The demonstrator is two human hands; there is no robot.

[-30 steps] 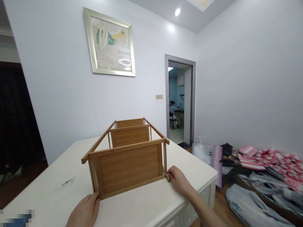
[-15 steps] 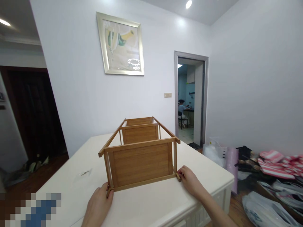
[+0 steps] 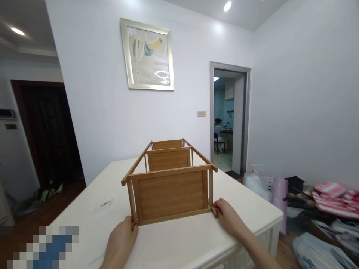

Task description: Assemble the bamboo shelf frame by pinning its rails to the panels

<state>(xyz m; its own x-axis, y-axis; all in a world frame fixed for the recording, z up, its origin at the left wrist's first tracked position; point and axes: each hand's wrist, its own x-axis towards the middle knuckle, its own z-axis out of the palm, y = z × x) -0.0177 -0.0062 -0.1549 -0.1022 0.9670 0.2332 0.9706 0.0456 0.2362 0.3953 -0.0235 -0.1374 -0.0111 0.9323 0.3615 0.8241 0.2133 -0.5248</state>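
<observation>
A brown wooden shelf rack (image 3: 171, 195) lies on its side on the white table (image 3: 179, 244), its panels standing upright one behind another. My left hand (image 3: 121, 238) is closed round the rack's near lower-left leg end, thumb on top. At the near lower-right leg end, my right hand (image 3: 227, 215) pinches the wood between thumb and fingers. Both grips are at the near end of the rack. The fingertips of each hand are partly hidden behind the legs.
A small clear packet (image 3: 104, 203) lies on the table, left of the rack. Plastic bags (image 3: 316, 248), a pink roll (image 3: 279, 201) and striped cloth (image 3: 333, 198) are on the floor at right. Beyond the doorway (image 3: 231, 119) a person sits on a chair. A framed picture (image 3: 148, 56) hangs on the wall.
The whole view has shifted slightly, so everything appears a little farther right. Both hands keep their hold on the rack's legs, and the rack shows no clear movement on the table.
</observation>
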